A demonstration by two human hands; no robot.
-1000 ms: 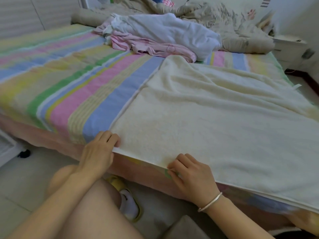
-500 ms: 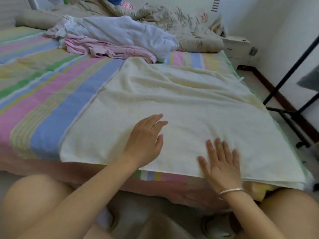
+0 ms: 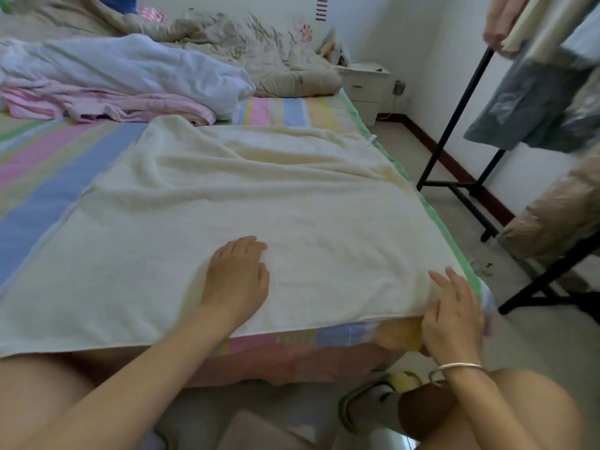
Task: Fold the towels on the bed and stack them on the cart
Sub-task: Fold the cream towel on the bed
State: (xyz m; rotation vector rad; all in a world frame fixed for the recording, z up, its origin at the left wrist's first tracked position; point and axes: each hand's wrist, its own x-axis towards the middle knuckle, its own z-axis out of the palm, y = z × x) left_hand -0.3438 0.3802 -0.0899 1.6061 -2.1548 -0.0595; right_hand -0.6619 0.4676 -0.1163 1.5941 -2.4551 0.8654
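Right hand point(image 3: 453, 315) slid to towel point(image 3: 292, 196) corner; left hand point(image 3: 235, 280) atop.

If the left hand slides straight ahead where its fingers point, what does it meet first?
Only more of the cream towel, which the left hand rests on; probably its wrinkles first.

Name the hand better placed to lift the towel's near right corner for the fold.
Right. The right hand rests at that corner of the towel; the left hand lies flat farther in, away from any corner.
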